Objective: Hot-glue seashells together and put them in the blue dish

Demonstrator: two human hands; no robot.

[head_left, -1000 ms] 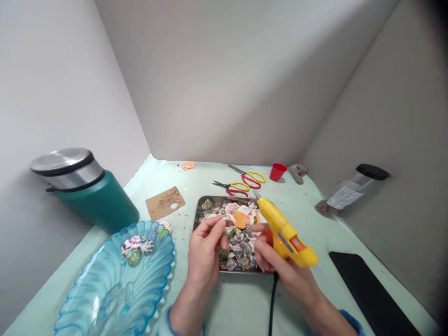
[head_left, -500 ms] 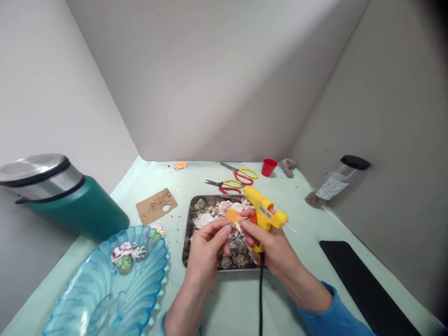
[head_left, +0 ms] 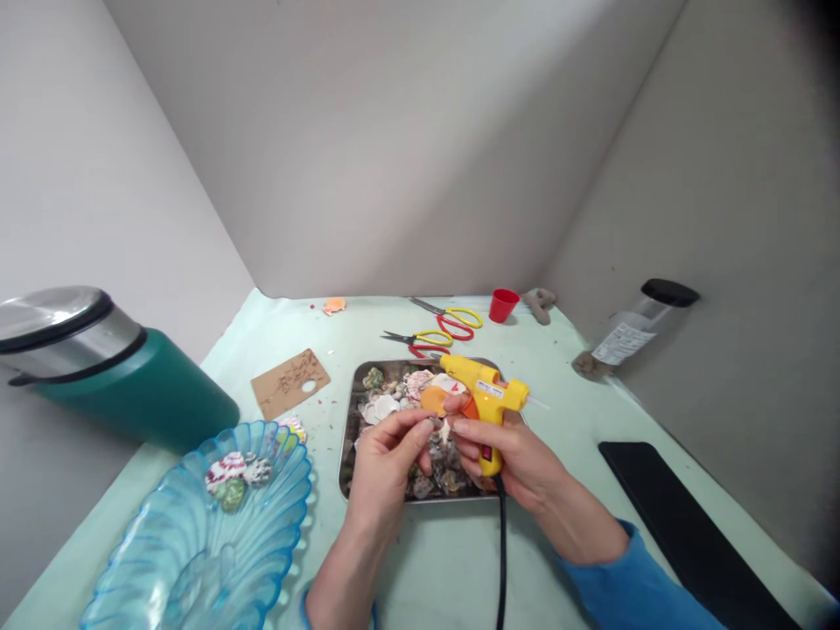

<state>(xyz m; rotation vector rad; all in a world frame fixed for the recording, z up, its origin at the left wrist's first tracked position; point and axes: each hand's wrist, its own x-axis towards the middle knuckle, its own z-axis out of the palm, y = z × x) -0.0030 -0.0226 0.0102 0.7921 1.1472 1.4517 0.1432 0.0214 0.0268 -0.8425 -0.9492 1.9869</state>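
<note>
Above a metal tray point(head_left: 344, 451) of shells and stones, my left hand point(head_left: 392, 455) is closed, thumb and index finger pinched on a tiny piece too small to name. My right hand point(head_left: 508, 451) is wrapped round a yellow glue gun point(head_left: 491, 395), whose nozzle points up and left and whose black cord hangs down. The right thumb and fingertips meet near the left fingertips, by a small pale piece point(head_left: 445, 430). An orange shell point(head_left: 434, 400) lies in the tray just behind the fingers.
A blue scalloped dish point(head_left: 150, 542) with painted shells point(head_left: 227, 468) and a green bottle point(head_left: 157, 385) stand left. Farther back are brown card point(head_left: 289, 383), two scissors point(head_left: 459, 322) and a red cup point(head_left: 503, 305). At right are a clear jar point(head_left: 626, 337) and a black strip point(head_left: 689, 525).
The glue gun in my right hand has tilted, its nozzle shifting left and its rear end too. The left hand has hardly moved. The view has shifted slightly.
</note>
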